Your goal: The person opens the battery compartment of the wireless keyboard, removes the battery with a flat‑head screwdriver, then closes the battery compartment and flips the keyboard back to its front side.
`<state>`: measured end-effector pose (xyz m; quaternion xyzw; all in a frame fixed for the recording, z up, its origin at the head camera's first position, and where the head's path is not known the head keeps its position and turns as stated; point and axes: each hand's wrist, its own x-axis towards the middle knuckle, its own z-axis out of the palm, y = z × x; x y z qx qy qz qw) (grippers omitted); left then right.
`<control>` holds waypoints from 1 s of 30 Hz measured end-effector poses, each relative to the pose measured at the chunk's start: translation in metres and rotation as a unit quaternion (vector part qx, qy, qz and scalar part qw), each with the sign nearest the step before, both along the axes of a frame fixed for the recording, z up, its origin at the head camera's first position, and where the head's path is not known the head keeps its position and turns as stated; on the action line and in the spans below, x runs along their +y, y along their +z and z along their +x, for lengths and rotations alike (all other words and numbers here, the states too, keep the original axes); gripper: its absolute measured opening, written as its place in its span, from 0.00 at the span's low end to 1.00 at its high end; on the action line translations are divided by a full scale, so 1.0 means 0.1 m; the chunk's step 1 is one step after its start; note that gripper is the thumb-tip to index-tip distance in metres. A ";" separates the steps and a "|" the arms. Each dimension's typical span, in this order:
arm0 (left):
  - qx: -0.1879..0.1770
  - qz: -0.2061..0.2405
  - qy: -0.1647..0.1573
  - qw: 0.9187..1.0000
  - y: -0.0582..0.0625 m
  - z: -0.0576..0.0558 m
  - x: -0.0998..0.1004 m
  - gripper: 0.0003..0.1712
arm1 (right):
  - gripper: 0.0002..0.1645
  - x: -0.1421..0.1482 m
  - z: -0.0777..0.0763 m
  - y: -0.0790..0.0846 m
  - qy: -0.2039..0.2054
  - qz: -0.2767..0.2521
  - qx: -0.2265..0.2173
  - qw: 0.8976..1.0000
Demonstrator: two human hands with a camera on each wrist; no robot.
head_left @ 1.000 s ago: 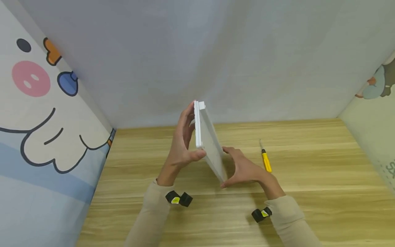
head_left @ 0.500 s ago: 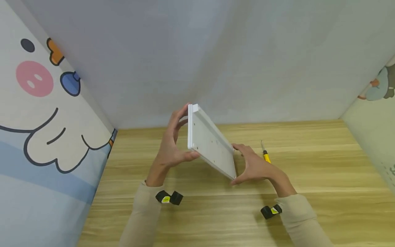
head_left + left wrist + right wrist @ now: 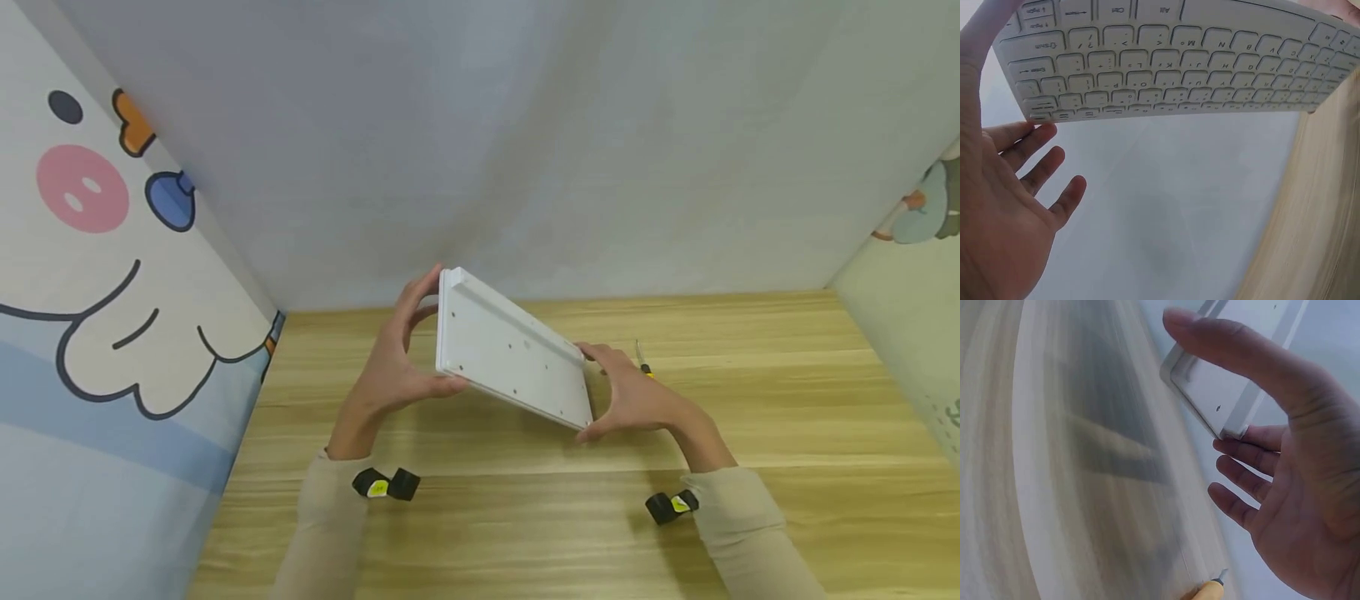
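Observation:
A white keyboard (image 3: 517,354) is held tilted above the table, its underside with several small screw holes facing the head camera. My left hand (image 3: 390,367) grips its left end, thumb at the near edge and fingers at the far edge. At the lower right end my right hand (image 3: 633,392) pinches the two long edges between thumb and fingers. White keys on the keyboard (image 3: 1172,62) face the left wrist camera. A screwdriver (image 3: 645,360) with a yellow handle lies on the table, mostly hidden behind my right hand.
The wood-grain table (image 3: 480,533) lies beneath both hands. A pale grey wall (image 3: 525,150) rises behind it, and a panel with cartoon drawings (image 3: 82,333) stands at the left. Small black wrist cameras (image 3: 386,484) sit at both sleeves.
Both hands have moved apart sideways while the keyboard has turned from nearly edge-on to show its underside. Its left end has come lower, and the right hand now covers more of the screwdriver.

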<state>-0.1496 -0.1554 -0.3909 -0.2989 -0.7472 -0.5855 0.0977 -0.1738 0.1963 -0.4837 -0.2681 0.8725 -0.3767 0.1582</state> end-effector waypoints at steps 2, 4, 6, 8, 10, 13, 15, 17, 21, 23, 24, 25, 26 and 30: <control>-0.008 -0.007 0.000 1.000 -0.01 0.01 -0.03 0.71 | 0.80 0.03 -0.01 0.02 -0.003 0.007 0.002 1.000; -0.017 -0.017 0.003 1.000 -0.02 0.01 -0.06 0.71 | 0.80 0.05 -0.01 0.04 -0.005 0.016 0.009 1.000; -0.024 -0.033 0.010 0.999 -0.04 0.02 -0.10 0.73 | 0.81 0.06 -0.02 0.05 -0.005 0.027 0.017 0.999; -0.032 -0.050 0.018 0.998 -0.05 0.03 -0.13 0.73 | 0.81 0.08 -0.03 0.07 -0.006 0.037 0.021 0.999; -0.038 -0.068 0.025 0.997 -0.07 0.03 -0.17 0.73 | 0.81 0.10 -0.03 0.09 -0.009 0.043 0.023 0.999; -0.049 -0.096 0.036 0.993 -0.11 0.04 -0.21 0.73 | 0.82 0.14 -0.04 0.11 -0.016 0.054 0.027 0.998; -0.056 -0.113 0.044 0.991 -0.14 0.05 -0.24 0.73 | 0.82 0.16 -0.05 0.12 -0.019 0.063 0.028 0.997; -0.062 -0.128 0.053 0.988 -0.17 0.05 -0.27 0.73 | 0.82 0.17 -0.06 0.12 -0.021 0.070 0.030 0.997; -0.081 -0.149 0.071 0.983 -0.24 0.07 -0.32 0.73 | 0.82 0.17 -0.08 0.13 -0.022 0.080 0.037 0.996; -0.090 -0.159 0.078 0.980 -0.29 0.07 -0.35 0.73 | 0.81 0.17 -0.08 0.13 -0.023 0.087 0.044 0.995; -0.093 -0.163 0.081 0.979 -0.31 0.07 -0.37 0.73 | 0.81 0.17 -0.08 0.14 -0.021 0.090 0.049 0.995; -0.096 -0.169 0.083 0.977 -0.33 0.07 -0.38 0.73 | 0.81 0.17 -0.09 0.14 -0.021 0.093 0.053 0.994; -0.098 -0.174 0.084 0.976 -0.35 0.07 -0.40 0.73 | 0.81 0.16 -0.09 0.15 -0.019 0.096 0.059 0.993; -0.107 -0.200 0.092 0.970 -0.41 0.07 -0.44 0.74 | 0.80 0.15 -0.10 0.17 -0.016 0.111 0.082 0.990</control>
